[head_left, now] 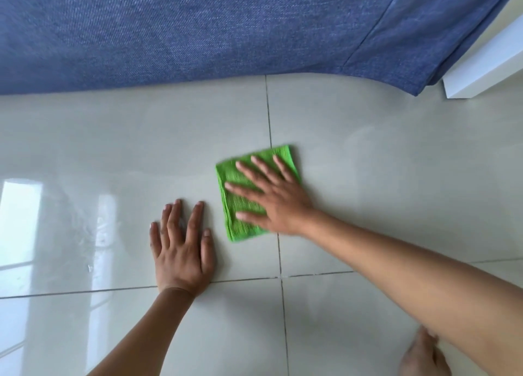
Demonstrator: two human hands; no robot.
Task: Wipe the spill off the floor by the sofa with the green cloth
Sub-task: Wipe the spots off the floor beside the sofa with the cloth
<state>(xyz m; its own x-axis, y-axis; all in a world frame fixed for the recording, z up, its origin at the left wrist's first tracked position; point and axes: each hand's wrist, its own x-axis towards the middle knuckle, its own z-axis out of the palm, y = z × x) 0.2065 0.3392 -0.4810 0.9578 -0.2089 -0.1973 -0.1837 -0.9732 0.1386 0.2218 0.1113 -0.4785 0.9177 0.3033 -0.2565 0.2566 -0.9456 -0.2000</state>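
A folded green cloth (pixel 239 220) lies flat on the glossy pale floor tiles (pixel 368 163), just left of a grout line. My right hand (pixel 271 197) presses down on it with fingers spread, covering most of its right half. My left hand (pixel 182 248) rests palm-down on the bare tile just left of the cloth, fingers apart, holding nothing. A faint wet smear (pixel 82 223) shows on the tile at the left, partly lost in window glare. The blue sofa (pixel 198 30) fills the top of the view.
A white piece of furniture (pixel 486 73) stands at the right end of the sofa. Grout lines cross near my left wrist. A bare foot (pixel 424 358) shows at the bottom right edge.
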